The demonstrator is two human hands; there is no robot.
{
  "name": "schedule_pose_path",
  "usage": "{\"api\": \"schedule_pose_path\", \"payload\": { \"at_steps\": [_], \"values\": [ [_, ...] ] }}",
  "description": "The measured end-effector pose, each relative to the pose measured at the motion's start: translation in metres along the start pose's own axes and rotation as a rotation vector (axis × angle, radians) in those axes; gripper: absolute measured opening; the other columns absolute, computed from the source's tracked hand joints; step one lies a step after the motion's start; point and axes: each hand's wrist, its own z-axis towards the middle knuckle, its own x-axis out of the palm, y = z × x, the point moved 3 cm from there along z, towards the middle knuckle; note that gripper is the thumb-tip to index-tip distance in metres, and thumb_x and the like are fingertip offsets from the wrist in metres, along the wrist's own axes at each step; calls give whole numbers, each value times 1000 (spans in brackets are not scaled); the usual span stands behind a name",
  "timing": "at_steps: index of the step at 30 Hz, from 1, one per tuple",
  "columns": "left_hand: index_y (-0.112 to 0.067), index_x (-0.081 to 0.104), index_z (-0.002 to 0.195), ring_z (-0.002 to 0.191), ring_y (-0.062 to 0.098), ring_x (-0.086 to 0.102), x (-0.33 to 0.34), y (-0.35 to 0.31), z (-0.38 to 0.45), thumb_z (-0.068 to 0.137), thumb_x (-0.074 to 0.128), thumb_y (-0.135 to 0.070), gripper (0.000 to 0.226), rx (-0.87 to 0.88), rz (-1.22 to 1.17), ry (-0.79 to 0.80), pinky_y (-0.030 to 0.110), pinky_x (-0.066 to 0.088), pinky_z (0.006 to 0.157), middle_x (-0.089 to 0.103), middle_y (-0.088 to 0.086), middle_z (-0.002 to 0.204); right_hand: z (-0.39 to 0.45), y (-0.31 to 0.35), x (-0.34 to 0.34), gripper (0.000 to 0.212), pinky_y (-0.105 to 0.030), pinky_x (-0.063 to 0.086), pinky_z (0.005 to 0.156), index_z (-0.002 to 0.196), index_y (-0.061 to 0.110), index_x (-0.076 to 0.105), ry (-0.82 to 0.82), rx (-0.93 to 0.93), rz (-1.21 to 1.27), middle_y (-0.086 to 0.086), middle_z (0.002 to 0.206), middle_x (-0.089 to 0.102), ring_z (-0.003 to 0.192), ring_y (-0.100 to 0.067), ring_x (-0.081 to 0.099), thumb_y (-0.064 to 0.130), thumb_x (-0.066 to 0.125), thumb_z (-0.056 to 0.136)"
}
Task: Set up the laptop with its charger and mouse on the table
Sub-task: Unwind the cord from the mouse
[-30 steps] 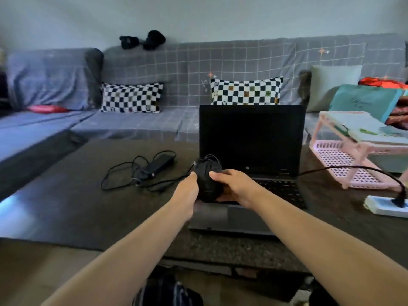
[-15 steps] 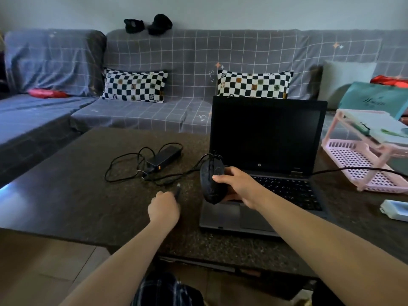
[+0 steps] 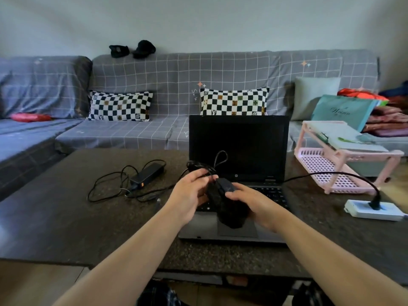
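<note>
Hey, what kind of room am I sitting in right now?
Most likely a home living room: a long grey checked sofa with checkered cushions runs behind a dark low table, where an open laptop and a plugged-in power strip sit.

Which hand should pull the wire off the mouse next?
Probably the left hand: its fingers already pinch the thin black cord looped above the black computer mouse. The right hand grips the mouse body over the open black laptop.
</note>
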Motion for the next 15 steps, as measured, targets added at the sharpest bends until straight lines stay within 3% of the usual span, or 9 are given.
{"api": "schedule_pose_path", "payload": {
  "at_steps": [3, 5, 7, 9, 11, 13, 15],
  "values": [
    [-11, 57, 124, 100, 15, 66, 30, 5, -6, 94, 51, -7, 31, 130, 305, -23, 31, 54, 85, 70, 4, 106, -21, 9, -12, 30, -34, 41, 104, 117, 33, 62, -123, -140, -168, 7, 116, 67, 113, -9, 59, 35, 63, 86],
    [-16, 61, 119, 100, 13, 65, 41, 5, -8, 91, 56, -9, 29, 214, 392, -91, 32, 54, 89, 70, 0, 105, -31, 17, -15, 27, -33, 40, 106, 116, 36, 61, -159, -193, -166, 10, 119, 64, 115, -6, 56, 26, 57, 92],
    [-21, 62, 107, 98, 12, 64, 53, 2, -10, 88, 61, -12, 21, 312, 455, -168, 27, 54, 83, 67, -2, 103, -40, 25, -19, 30, -34, 39, 107, 114, 37, 62, -166, -229, -97, 9, 120, 63, 117, -7, 55, 17, 52, 94],
    [-24, 52, 99, 94, 10, 60, 61, -3, -15, 82, 70, -18, 26, 460, 587, -295, 19, 50, 77, 58, -1, 107, -48, 30, -26, 33, -33, 41, 105, 115, 32, 63, -175, -241, -64, 6, 119, 64, 116, -10, 57, 12, 49, 93],
    [-25, 42, 106, 101, 9, 49, 65, -12, -17, 76, 75, -21, 45, 631, 735, -359, 16, 41, 83, 41, -3, 116, -59, 35, -33, 35, -17, 45, 95, 115, 30, 64, -169, -266, -77, 11, 114, 65, 108, 1, 59, 9, 46, 93],
    [-27, 44, 123, 116, 9, 41, 68, -20, -13, 79, 73, -21, 53, 719, 908, -183, 21, 37, 98, 37, -7, 125, -66, 39, -39, 36, -5, 45, 76, 111, 31, 65, -158, -277, -99, 19, 106, 65, 95, 13, 60, 7, 45, 92],
    [-27, 55, 126, 117, 4, 49, 73, -25, -11, 85, 65, -19, 43, 676, 1013, 51, 23, 41, 103, 55, -9, 125, -70, 40, -44, 32, -9, 45, 78, 106, 32, 66, -152, -274, -125, 16, 105, 67, 100, 6, 60, 10, 47, 93]
  ]
}}
